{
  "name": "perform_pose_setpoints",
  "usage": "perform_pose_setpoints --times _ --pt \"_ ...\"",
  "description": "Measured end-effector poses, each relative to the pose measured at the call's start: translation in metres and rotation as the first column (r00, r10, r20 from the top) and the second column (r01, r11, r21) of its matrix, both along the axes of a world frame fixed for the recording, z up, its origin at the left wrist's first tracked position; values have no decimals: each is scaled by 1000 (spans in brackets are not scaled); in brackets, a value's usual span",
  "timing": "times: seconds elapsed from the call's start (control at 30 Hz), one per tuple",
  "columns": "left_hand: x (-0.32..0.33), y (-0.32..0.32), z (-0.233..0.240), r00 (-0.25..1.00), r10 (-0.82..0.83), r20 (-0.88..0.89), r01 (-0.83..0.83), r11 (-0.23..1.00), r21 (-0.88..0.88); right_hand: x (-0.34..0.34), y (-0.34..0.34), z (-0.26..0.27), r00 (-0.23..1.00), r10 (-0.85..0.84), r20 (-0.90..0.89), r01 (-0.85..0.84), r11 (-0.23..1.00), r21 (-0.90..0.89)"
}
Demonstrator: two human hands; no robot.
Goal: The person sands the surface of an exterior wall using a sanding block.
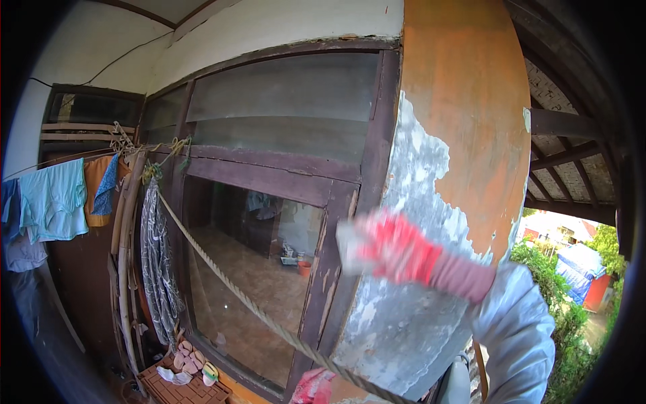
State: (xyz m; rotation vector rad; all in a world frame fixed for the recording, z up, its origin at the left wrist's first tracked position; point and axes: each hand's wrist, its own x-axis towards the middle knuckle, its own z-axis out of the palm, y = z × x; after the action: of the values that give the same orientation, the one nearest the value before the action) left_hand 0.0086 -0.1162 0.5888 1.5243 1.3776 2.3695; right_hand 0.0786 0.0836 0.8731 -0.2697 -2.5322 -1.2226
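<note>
My right hand [398,247], in a red-and-white work glove, is blurred by motion and grips a pale grey piece [349,247]. The blur hides what that piece is made of. It overlaps the purple-brown wooden window frame [335,237], whose paint is chipped down to bare wood in places; whether it touches the frame I cannot tell. Behind the hand, orange paint has peeled off the masonry pillar [419,187] and grey-white patches show. My left hand [314,387], gloved the same way, is cut off by the bottom edge below the frame, and its fingers are unclear.
A taut rope [247,303] slants across the window pane [242,262]. Laundry [53,199] hangs at left beside bamboo poles [123,272] and a patterned dark cloth [157,267]. Sandals [189,357] lie on a brown mat [176,389]. Shrubs [537,283] grow outside at right.
</note>
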Motion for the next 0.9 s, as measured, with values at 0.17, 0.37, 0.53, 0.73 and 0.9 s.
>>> perform_pose_setpoints --times 0.17,0.37,0.53,0.73,0.9 --pt "8 -2 2 854 -295 428 312 950 31 -4 6 207 748 163 -643 183 881 436" --pt "-2 -13 -3 930 -121 346 181 973 -146 -21 14 82 861 -136 -491 247 954 169" --pt "2 -29 5 994 -106 -21 104 992 -64 40 21 -197 997 75 21 -72 992 -106" --pt "-5 7 -60 556 -614 560 586 768 260 38 -5 1 910 -95 -403 61 993 -97" --pt "6 -1 -48 995 -89 -51 78 978 -193 65 4 23 597 139 -790 193 931 309"
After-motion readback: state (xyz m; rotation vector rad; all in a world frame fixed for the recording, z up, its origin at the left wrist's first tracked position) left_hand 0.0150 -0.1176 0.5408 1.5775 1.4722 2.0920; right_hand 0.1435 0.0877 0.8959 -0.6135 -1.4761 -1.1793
